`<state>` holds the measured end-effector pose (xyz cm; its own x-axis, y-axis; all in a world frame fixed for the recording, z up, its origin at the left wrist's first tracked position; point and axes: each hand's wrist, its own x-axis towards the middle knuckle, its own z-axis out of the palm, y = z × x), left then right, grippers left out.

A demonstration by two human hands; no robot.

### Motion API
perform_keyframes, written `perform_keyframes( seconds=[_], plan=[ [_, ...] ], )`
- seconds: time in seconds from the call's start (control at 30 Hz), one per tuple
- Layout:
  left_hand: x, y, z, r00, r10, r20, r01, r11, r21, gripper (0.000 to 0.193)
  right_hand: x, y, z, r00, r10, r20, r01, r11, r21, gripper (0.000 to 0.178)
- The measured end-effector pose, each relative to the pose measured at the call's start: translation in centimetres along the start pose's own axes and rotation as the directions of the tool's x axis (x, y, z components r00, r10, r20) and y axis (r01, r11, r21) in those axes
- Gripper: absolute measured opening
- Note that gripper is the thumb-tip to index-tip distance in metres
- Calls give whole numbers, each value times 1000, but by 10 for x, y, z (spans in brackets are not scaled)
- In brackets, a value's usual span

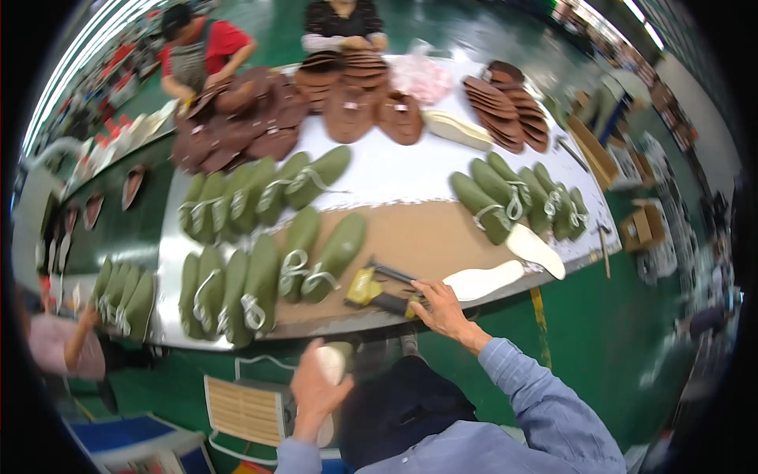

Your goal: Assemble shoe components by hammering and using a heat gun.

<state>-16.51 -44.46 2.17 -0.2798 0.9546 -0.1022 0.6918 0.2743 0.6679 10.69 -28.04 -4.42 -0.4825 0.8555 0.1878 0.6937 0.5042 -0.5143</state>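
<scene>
My left hand (pixel 316 387) is below the table's front edge, closed round a green shoe last (pixel 343 347) with a white insole (pixel 330 363) against it. The lower part of that last is hidden by my hand. On the front edge of the table, my right hand (pixel 444 310) has its fingers curled on the rear of a yellow-green and black staple gun (pixel 365 287), which lies on brown board. Two white insoles (pixel 483 281) rest just right of my right hand. Green lasts with white laces (pixel 260 288) stand in rows to the left.
More green lasts (pixel 485 207) stand at the right, near a hammer (pixel 604 249). Stacked brown leather uppers (pixel 237 126) line the far side, where two people work. Another person (pixel 67 344) is at the left. A slatted chair (pixel 245 411) stands below the table.
</scene>
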Motion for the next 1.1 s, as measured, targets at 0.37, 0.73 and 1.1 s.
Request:
perform_keyframes(
  seconds=[0.37, 0.73, 1.1],
  plan=[
    [173, 76, 94, 772, -255, -582, -132, 832, -539, 57, 25, 176, -121, 767, 357, -533, -439, 898, -31, 44],
    [272, 135, 167, 872, 196, -449, -209, 978, 19, 48, -96, 308, -180, 636, 758, -147, -759, 579, -296, 64],
    [238, 305, 334, 967, 30, 251, 50, 951, -305, 112, -96, 285, -207, 767, 628, -133, -639, 730, -243, 62]
  ],
)
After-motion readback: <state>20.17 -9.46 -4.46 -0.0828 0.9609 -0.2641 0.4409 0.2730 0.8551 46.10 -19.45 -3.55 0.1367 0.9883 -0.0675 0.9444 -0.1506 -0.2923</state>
